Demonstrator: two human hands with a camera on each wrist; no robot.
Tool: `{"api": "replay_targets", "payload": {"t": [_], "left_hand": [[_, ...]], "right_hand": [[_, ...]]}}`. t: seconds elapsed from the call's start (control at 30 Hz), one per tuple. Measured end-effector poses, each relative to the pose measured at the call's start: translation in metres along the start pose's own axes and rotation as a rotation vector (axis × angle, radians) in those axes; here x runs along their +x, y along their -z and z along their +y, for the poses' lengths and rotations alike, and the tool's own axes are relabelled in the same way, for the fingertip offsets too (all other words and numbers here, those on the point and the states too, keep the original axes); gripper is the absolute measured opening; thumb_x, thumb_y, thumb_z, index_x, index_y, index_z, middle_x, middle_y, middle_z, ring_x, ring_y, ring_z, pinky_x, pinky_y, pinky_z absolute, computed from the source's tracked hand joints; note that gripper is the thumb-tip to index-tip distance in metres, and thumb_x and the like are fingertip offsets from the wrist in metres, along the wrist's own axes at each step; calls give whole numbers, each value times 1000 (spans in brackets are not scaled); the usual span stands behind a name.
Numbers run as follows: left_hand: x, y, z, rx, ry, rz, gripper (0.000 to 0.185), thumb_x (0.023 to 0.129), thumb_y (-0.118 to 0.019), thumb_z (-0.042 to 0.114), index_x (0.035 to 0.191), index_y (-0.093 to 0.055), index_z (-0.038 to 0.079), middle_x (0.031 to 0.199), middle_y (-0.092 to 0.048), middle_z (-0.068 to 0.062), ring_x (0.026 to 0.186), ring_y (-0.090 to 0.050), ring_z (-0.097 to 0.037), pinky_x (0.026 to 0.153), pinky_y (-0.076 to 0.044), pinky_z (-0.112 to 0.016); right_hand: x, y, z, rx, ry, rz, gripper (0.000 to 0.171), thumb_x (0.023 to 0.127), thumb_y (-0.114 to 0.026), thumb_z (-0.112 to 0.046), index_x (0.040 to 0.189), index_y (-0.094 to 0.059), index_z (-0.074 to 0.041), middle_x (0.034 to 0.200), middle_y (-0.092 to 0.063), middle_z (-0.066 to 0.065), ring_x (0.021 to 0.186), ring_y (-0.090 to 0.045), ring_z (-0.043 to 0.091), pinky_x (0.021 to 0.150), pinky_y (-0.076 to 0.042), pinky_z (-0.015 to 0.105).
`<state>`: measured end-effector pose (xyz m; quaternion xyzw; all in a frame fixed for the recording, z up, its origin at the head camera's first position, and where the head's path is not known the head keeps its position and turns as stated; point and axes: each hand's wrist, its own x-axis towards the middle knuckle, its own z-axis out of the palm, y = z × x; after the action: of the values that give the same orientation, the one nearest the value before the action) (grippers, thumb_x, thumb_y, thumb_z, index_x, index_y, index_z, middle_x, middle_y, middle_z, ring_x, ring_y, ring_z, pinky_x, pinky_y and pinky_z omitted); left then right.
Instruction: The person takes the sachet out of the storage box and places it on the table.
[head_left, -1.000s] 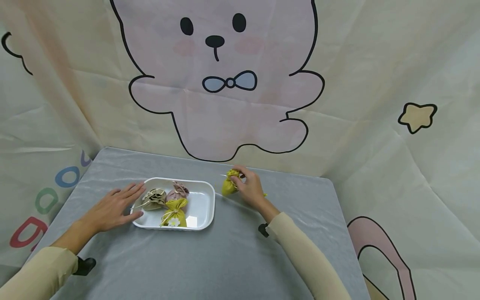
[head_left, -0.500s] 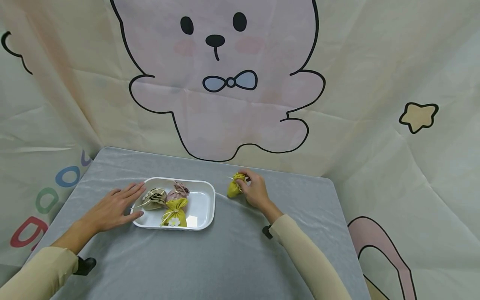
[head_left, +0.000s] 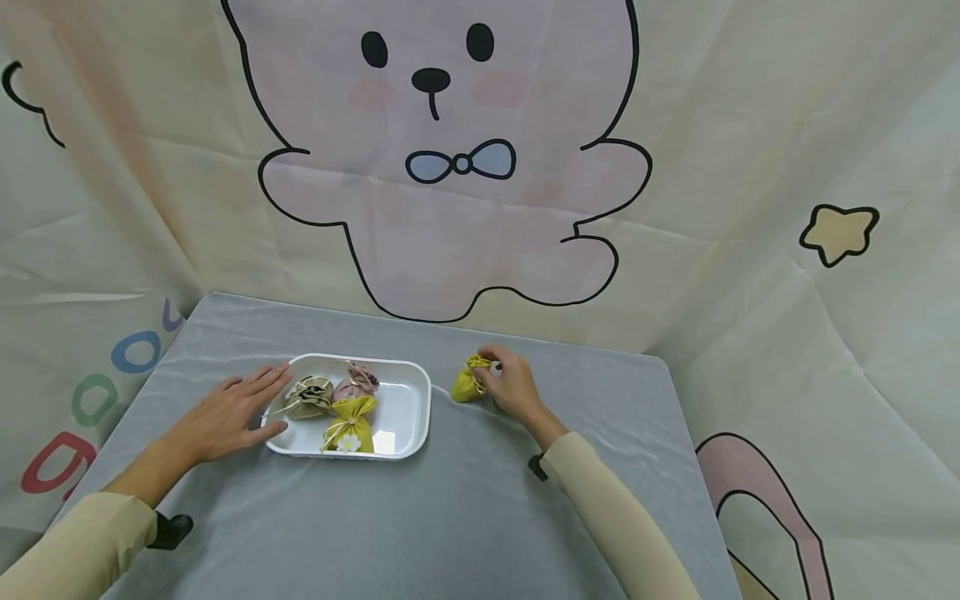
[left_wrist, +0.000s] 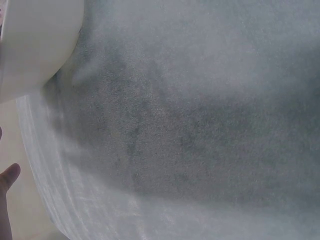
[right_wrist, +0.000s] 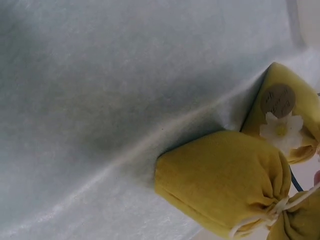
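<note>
Head view: a mustard-yellow drawstring pouch [head_left: 467, 385] sits on the grey tablecloth [head_left: 450, 517] near the table's far edge, just beside the right rim of the white tray [head_left: 417, 414]. The right hand [head_left: 510, 385] pinches its gathered neck, fingers curled round it. The left hand [head_left: 225, 417] rests flat, fingers straight, touching the tray's left rim. Inside lie a beige pouch [head_left: 307, 397], a pink pouch [head_left: 356, 383] and a yellow pouch [head_left: 349, 425]. Held only by the neck, the pouch may slip or snag the rim.
</note>
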<state>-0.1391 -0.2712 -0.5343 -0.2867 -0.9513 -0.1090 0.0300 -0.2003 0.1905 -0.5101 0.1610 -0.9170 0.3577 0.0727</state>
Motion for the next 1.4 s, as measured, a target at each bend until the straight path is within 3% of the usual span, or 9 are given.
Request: {"api": "replay_targets", "payload": {"t": [0.27, 0.4, 0.6, 0.77, 1.2, 1.4], "left_hand": [[1, -1, -1, 4, 4, -15, 80, 88, -70, 48, 148, -45, 0, 153, -42, -19, 135, -42, -41, 98, -39, -64], [2, 0, -3, 8, 4, -15, 80, 88, -70, 47, 148, -45, 0, 154, -41, -18, 135, -42, -41, 98, -39, -63], [2, 0, -3, 1, 12, -35, 81, 89, -68, 49, 149, -43, 1, 155, -39, -18, 137, -41, -40, 99, -38, -64], [2, 0, -2, -3, 17, -39, 81, 89, -68, 49, 149, -43, 1, 155, -39, -18, 137, -41, -40, 99, -38, -65], [1, -1, -3, -9, 20, -46, 81, 90, -67, 49, 149, -42, 1, 156, -38, -18, 137, -41, -40, 100, -37, -65], [1, 0, -2, -13, 19, -38, 80, 90, -68, 48, 149, -43, 1, 155, -39, -18, 137, -41, -40, 99, -37, -65]], "right_hand": [[3, 8, -7, -21, -73, -122, 45, 88, -77, -18, 129, -63, -6, 125, -67, 8, 118, -61, 25, 100, -47, 46], [7, 10, -14, -31, -38, -141, 49, 87, -78, -20, 132, -61, -8, 129, -65, 8, 122, -58, 25, 104, -44, 45], [11, 5, -25, -4, 122, -116, 48, 83, -80, -15, 126, -64, -1, 123, -68, 14, 114, -63, 31, 99, -48, 44], [11, -6, -35, 35, 170, -107, 46, 83, -80, -15, 124, -66, 0, 121, -69, 13, 113, -64, 28, 97, -49, 43], [6, -33, -60, 128, 145, -200, 45, 88, -77, -19, 128, -64, -2, 123, -68, 12, 114, -64, 23, 96, -51, 41], [6, -45, -70, 180, 149, -241, 45, 88, -77, -17, 126, -64, 4, 122, -69, 17, 110, -67, 27, 93, -53, 43]]}}
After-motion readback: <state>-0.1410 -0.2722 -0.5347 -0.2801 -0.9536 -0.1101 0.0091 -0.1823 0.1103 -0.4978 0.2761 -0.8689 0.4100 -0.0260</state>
